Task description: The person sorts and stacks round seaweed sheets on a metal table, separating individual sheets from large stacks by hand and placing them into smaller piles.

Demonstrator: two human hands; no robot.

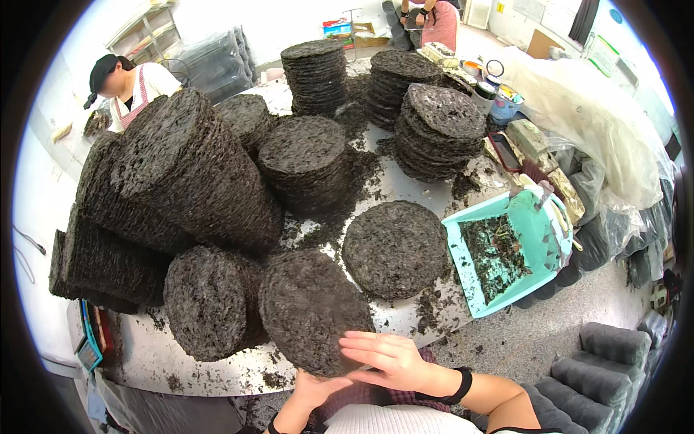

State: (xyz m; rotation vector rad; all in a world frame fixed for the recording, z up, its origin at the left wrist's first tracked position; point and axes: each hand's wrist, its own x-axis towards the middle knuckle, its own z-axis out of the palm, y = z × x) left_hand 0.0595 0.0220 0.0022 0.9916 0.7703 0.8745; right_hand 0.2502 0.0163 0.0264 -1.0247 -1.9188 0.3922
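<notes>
Round dark sheets, apparently dried seaweed, stand in stacks on a white table (217,374). My left hand (317,388) is at the lower edge of the nearest disc (314,312), its thumb pointing right and its fingers partly hidden beneath. My right hand (387,358) lies with extended fingertips against the disc's lower right edge. This disc leans at the table's front edge, beside a tilted stack (209,304) to its left. A flat round sheet or low pile (396,249) lies behind it to the right.
Tall stacks (200,179) lean at the left, with shorter ones (306,160) behind. A turquoise dustpan (547,238) holding dark scraps sits at the right edge. Loose crumbs litter the table. A person in a cap (133,87) is at the back left; another (428,21) is far behind. Wrapped rolls (591,380) lie lower right.
</notes>
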